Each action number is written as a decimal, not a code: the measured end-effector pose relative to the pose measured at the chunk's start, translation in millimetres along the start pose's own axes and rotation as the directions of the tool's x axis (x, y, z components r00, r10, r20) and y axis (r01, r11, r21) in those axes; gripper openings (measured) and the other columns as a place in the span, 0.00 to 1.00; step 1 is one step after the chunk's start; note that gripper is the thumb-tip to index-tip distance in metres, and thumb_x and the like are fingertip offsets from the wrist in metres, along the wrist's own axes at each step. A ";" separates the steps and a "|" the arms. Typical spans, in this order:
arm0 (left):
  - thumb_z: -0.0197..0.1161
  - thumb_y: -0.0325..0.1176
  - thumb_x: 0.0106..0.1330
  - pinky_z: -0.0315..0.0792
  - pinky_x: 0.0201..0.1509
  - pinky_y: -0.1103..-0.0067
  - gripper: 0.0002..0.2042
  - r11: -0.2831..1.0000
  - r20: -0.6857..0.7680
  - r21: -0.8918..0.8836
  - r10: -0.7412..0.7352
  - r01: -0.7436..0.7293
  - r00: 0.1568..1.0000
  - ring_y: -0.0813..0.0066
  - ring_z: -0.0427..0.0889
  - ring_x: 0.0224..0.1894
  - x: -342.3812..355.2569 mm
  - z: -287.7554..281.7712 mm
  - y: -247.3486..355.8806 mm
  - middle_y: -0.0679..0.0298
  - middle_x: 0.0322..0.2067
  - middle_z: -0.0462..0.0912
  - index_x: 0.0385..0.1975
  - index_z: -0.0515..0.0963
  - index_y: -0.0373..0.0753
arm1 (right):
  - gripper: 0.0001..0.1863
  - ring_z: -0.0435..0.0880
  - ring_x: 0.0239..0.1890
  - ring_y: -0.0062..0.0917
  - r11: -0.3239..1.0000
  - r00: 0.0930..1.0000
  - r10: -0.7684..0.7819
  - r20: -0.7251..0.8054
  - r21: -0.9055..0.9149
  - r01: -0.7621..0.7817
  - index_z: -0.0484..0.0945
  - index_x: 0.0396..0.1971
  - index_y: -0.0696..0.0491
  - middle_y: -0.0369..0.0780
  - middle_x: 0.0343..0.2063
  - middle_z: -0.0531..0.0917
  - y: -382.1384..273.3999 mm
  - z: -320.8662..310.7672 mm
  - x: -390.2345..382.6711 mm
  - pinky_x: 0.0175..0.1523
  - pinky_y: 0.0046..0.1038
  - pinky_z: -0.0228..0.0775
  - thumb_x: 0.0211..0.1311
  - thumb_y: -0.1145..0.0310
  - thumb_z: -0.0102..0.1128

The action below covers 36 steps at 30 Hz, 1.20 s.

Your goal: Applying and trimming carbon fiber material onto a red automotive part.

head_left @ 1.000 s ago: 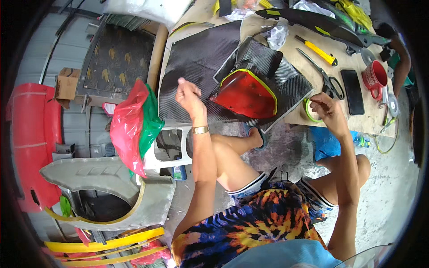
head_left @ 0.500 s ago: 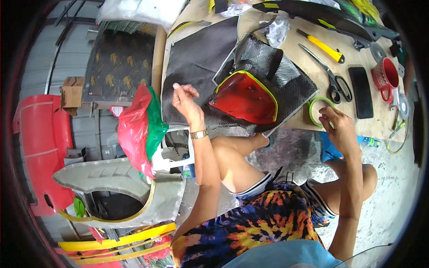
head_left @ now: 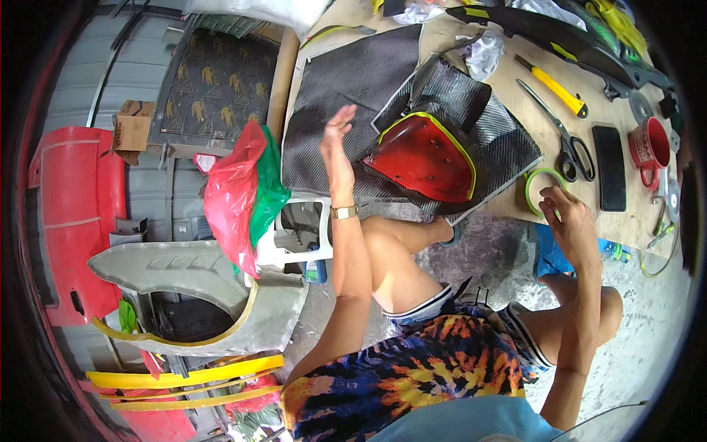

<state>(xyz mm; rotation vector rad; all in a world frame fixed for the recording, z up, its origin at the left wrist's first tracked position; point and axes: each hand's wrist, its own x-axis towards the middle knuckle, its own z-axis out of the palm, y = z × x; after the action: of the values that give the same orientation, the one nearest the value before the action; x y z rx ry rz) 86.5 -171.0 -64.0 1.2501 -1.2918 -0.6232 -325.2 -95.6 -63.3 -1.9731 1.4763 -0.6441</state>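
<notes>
Two hands at a wooden table (head_left: pixel 515 210): left hand (head_left: pixel 337 151) lifted flat with fingers spread above the black woven sheet (head_left: pixel 346 96), holding nothing, right hand (head_left: pixel 568 221) pinching the green tape roll (head_left: pixel 541 190) at the table's near edge, beside the red shell (head_left: pixel 427 158)

Scissors (head_left: pixel 571 147) right of tape roll (head_left: pixel 543 190)
</notes>
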 end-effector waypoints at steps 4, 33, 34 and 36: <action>0.68 0.42 0.57 0.57 0.68 0.68 0.37 0.892 0.375 0.436 -0.063 -0.116 0.925 0.58 0.64 0.66 -17.4 11.9 10.4 0.50 0.61 0.68 0.64 0.61 0.34 | 0.06 0.82 0.33 0.42 1.000 1.000 0.020 -0.005 -0.022 -0.020 0.76 0.35 0.57 0.46 0.32 0.81 2.9 1.0 1.5 0.38 0.39 0.71 0.58 0.73 0.58; 0.33 0.66 0.68 0.60 0.64 0.73 0.41 0.879 0.320 0.290 -0.463 0.379 0.827 0.62 0.74 0.56 -1.4 -19.6 -33.4 0.50 0.50 0.78 0.50 0.76 0.27 | 0.21 0.82 0.42 0.26 0.417 0.916 0.045 0.399 0.826 -0.380 0.68 0.57 0.58 0.41 0.43 0.80 6.8 101.6 -3.6 0.47 0.27 0.75 0.62 0.76 0.47; 0.31 0.67 0.68 0.58 0.67 0.72 0.43 0.870 0.352 0.302 -0.483 0.391 0.802 0.61 0.71 0.59 -1.2 -23.0 -30.3 0.49 0.54 0.76 0.53 0.74 0.27 | 0.24 0.81 0.43 0.27 0.381 0.927 0.104 0.361 0.847 -0.372 0.65 0.59 0.58 0.41 0.44 0.79 3.4 114.5 -4.5 0.48 0.27 0.75 0.61 0.77 0.46; 0.32 0.66 0.68 0.59 0.66 0.73 0.41 0.881 0.351 0.260 -0.468 0.396 0.811 0.62 0.72 0.59 -0.9 -24.5 -34.7 0.50 0.53 0.77 0.52 0.75 0.28 | 0.27 0.79 0.48 0.28 0.337 0.917 0.134 0.377 0.852 -0.400 0.62 0.61 0.59 0.41 0.49 0.76 -6.8 131.9 -3.9 0.52 0.29 0.73 0.59 0.78 0.46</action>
<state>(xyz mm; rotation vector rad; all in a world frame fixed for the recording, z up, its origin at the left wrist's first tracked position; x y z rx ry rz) 118.8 -172.1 -91.6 1.6461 -1.4265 -1.1694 -231.5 -68.4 -152.5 -0.8195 0.8776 -0.7943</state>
